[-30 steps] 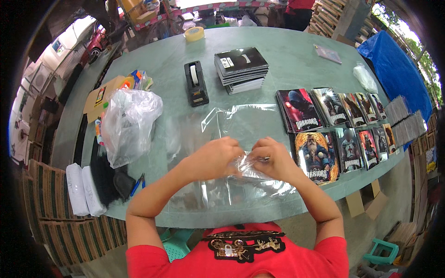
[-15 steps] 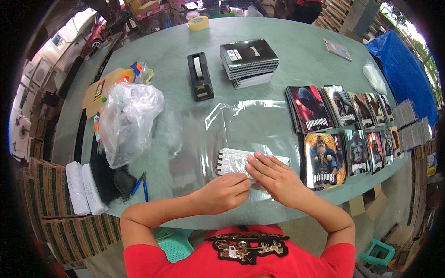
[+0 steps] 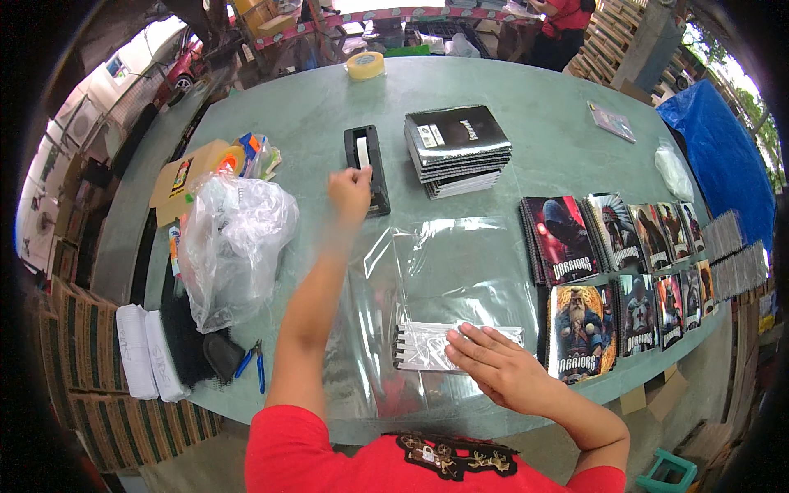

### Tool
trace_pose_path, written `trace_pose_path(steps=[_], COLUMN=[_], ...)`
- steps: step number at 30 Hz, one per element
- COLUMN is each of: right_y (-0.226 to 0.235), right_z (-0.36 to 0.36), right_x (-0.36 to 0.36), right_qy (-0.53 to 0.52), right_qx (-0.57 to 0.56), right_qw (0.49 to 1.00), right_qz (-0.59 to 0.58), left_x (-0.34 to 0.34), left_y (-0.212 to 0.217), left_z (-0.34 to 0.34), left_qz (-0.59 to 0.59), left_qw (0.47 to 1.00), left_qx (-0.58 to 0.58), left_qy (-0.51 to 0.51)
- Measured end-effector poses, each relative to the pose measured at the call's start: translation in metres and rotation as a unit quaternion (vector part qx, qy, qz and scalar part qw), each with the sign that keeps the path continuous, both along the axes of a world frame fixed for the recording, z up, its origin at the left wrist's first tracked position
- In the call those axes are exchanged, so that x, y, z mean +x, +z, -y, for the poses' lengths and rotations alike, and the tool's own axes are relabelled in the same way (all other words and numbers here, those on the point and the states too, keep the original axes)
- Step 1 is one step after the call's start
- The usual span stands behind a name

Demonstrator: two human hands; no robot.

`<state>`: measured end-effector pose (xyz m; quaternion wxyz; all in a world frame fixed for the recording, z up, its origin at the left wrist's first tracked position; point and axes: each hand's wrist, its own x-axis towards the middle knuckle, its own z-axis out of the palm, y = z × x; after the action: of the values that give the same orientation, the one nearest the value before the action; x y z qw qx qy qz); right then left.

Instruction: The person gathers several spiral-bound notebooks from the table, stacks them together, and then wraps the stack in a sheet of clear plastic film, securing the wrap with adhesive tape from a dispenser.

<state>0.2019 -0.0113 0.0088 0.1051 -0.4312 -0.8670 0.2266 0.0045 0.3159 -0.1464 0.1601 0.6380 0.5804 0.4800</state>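
My left hand is at the black tape dispenser, its fingers curled in by the tape roll; whatever they pinch is too small to make out. My right hand lies flat, fingers stretched, pressing on a small white pad with black ring binding. Clear plastic film is folded over the pad and spreads out on the table beyond it. Part of the pad is hidden under my right hand.
Spiral notebooks are stacked behind the film. Rows of notebooks with picture covers lie at right. A crumpled plastic bag, blue cutters and white bundles are at left. A yellow tape roll lies at the far edge.
My left hand has left the pad and reached forward to the tape dispenser. My right hand stays on the pad. The whole view has shifted, so the table sits lower.
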Motion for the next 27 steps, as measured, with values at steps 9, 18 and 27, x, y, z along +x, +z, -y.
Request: trace_pose_path(steps=[9,18,27], right_y=[-0.005,-0.014,-0.034], right_z=[-0.002,-0.001,0.028], right_x=[0.003,0.0,-0.02], right_qy=[-0.023,-0.009,-0.105], right_qx=[0.051,0.103,0.268], right_qw=[0.997,0.995,0.957], right_qz=[0.045,0.009,-0.034], left_x=[-0.042,0.013,0.022], left_y=[0.047,0.102,0.035], left_z=[0.08,0.36,0.362], left_qz=[-0.064,0.3,0.034], left_qw=[0.988,0.885,0.988], left_qx=[-0.116,-0.319,-0.132], left_qy=[-0.082,-0.16,-0.069])
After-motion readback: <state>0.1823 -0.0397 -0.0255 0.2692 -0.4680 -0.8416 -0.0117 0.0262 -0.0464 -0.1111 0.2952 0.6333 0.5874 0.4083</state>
